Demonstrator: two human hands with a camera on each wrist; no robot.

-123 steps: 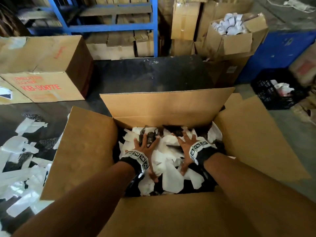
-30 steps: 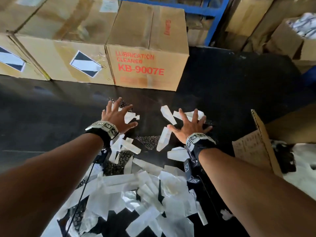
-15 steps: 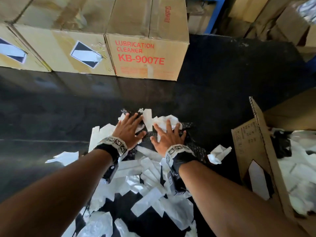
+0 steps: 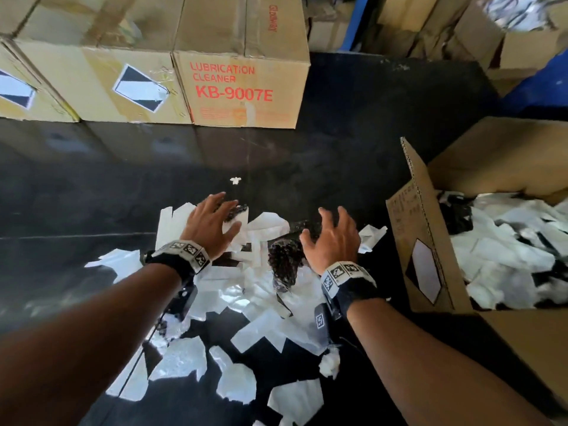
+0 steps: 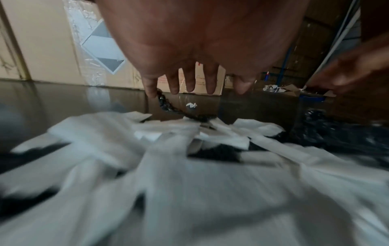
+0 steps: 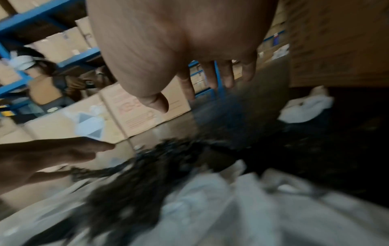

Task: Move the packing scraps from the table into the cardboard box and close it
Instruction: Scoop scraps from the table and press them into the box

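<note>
From my seat at the head camera I see a loose heap of white paper-like packing scraps, flat torn strips and ragged rectangles, some glossy, spread over the dark shiny table. Mixed into them are dark, bubbly-textured plastic scraps, one crumpled clump standing up between my two hands and another strand at the far edge of the heap. A tiny white crumb lies alone beyond the heap, and a small crumpled white wad sits near my right forearm.

My left hand lies palm down on the far edge of the white scraps, fingers spread and fairly straight, holding nothing; in the left wrist view its little fingertip touches the dark strand. My right hand hovers over the dark clump with fingers spread and loosely bent, nothing gripped. The right wrist view is blurred, so I cannot tell whether the fingertips touch anything.

The open brown cardboard box stands to the right of the heap, flaps up, already partly filled with the same white and dark scraps. A row of closed tan cartons, one printed in red "LUBRICATION CLEANER KB-9007E", stands along the table's far side.
</note>
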